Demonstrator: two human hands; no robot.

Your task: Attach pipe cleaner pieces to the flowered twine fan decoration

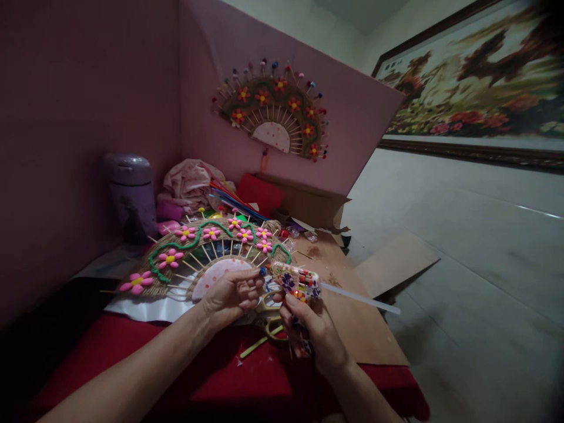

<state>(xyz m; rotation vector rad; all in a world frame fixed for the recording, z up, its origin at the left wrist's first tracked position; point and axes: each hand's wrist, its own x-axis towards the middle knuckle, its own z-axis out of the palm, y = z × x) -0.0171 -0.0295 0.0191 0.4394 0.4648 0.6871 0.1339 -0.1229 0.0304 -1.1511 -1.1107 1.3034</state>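
My right hand (315, 329) is wrapped round the handle of a flower-patterned hot glue gun (296, 282), with a translucent glue stick (361, 298) sticking out of its back end. The nozzle points left. Between the fingertips of my left hand (235, 294) is a small dark blue ball (263, 271), right at the nozzle's tip; I cannot tell whether they touch. Behind my hands lies a half-round fan (161, 276) of twine and sticks, with pink clay flowers, a green wavy strand and a dotted white centre. Scissors (275, 329) lie beneath my hands, partly hidden.
A finished-looking fan (273, 114) with orange flowers hangs on the pink board (343, 117). A purple flask (132, 197) stands at the left. Cardboard (370, 335) covers the table's right side over a red cloth (176, 364). A yellow-green strip (254, 346) lies in front.
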